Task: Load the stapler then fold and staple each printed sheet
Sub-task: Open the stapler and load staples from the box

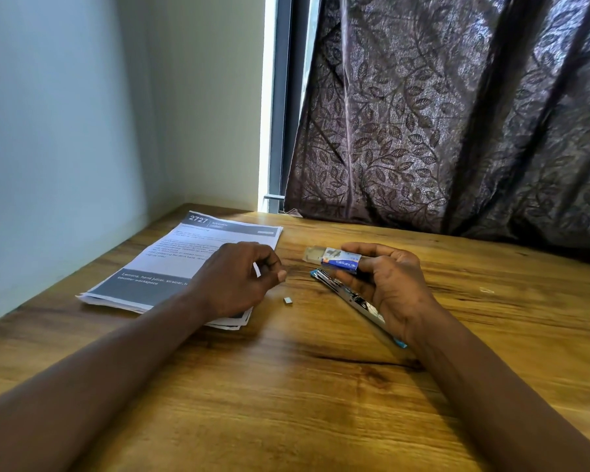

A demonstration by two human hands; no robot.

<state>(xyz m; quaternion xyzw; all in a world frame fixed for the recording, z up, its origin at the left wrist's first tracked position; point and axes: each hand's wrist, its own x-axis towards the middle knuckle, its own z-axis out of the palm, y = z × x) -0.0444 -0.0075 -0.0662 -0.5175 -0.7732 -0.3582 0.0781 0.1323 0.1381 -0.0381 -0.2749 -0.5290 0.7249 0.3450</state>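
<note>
My right hand [392, 284] grips a small blue and white staple box [342, 259], whose inner tray [312, 253] is slid out to the left. Under that hand a stapler [349, 296] lies opened flat on the wooden table [304, 386]; its metal channel faces up and its blue ends show. My left hand [239, 277] hovers left of the box with curled fingers. Thumb and forefinger pinch what looks like a thin pale strip of staples [257, 269]. A small loose piece of staples [288, 301] lies on the table between the hands. A stack of printed sheets [171, 264] sits partly under my left hand.
A pale wall [65, 131] borders the table on the left. A dark leaf-patterned curtain [457, 131] hangs over the table's far edge, beside a window frame [280, 114]. Bare wood stretches toward me and to the right of the stapler.
</note>
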